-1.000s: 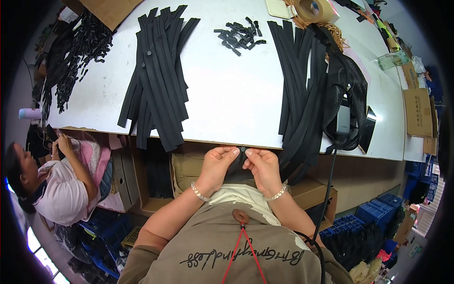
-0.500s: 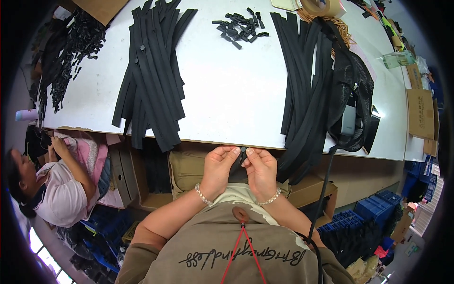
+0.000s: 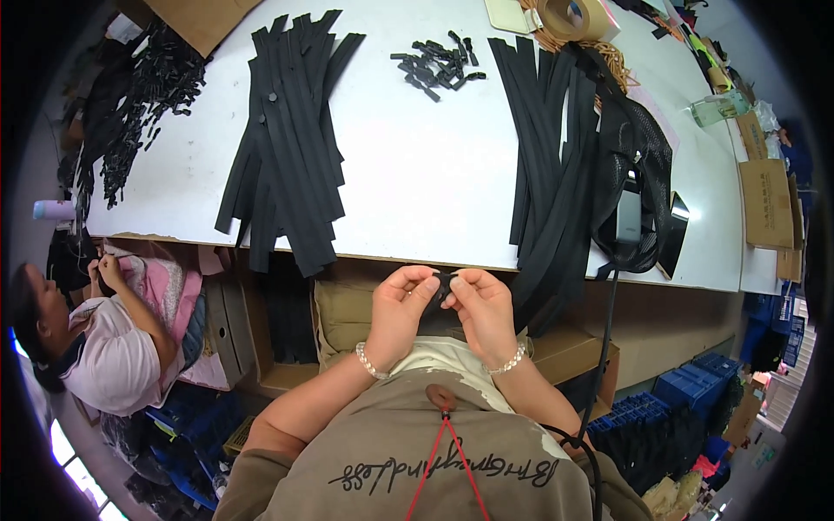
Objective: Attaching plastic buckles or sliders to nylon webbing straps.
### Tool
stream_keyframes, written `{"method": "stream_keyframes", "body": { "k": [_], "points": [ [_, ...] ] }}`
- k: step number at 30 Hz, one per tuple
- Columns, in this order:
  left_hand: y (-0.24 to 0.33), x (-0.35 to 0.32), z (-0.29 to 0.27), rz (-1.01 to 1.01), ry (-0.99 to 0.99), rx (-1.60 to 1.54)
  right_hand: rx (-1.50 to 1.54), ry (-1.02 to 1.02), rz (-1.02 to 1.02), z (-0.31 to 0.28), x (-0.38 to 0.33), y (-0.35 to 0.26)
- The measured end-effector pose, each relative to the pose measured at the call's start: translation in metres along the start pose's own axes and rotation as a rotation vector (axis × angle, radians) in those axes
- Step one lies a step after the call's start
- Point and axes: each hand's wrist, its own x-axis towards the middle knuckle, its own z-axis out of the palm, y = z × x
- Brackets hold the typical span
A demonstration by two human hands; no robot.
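Observation:
My left hand (image 3: 401, 311) and my right hand (image 3: 483, 314) meet just off the table's near edge. Thumbs and forefingers of both pinch the end of a black strip (image 3: 443, 285), which looks like a zipper; the fingers cover much of it. On the left of the white table lies a bundle of long flat black strips (image 3: 295, 165), with two small dark round pieces on top. A second bundle of black strips (image 3: 540, 156) is to the right and droops over the edge beside my right hand. Between the bundles, farther back, sits a small pile of black zipper pulls (image 3: 439, 62).
A black mesh bag (image 3: 647, 130) with a grey device and a cable (image 3: 601, 347) is at the right, near a tape roll (image 3: 569, 17). Many small black parts (image 3: 161, 82) heap at the far left. Another person (image 3: 113, 347) sits at left. Cardboard boxes (image 3: 565, 347) stand below.
The view has shifted slightly. Both hands still pinch together; the small dark round piece seen between the thumbs has given way to black strip stretched between the fingertips.

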Motion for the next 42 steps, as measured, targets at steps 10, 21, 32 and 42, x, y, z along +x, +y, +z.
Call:
{"method": "stream_keyframes", "body": {
  "k": [10,21,32,42],
  "points": [
    [0.012,-0.012,-0.002,0.501,-0.189,0.235,-0.219,-0.255,-0.450,0.004,-0.010,-0.008],
    [0.014,-0.009,0.002,0.509,-0.212,0.237,-0.280,-0.243,-0.516,0.005,-0.011,-0.014],
    [0.015,-0.005,-0.001,0.593,-0.275,0.267,-0.478,-0.247,-0.672,0.009,-0.014,-0.022],
    [0.023,-0.002,0.001,0.162,-0.184,0.206,-0.416,-0.079,-0.284,0.007,-0.007,-0.023]
  ]
}}
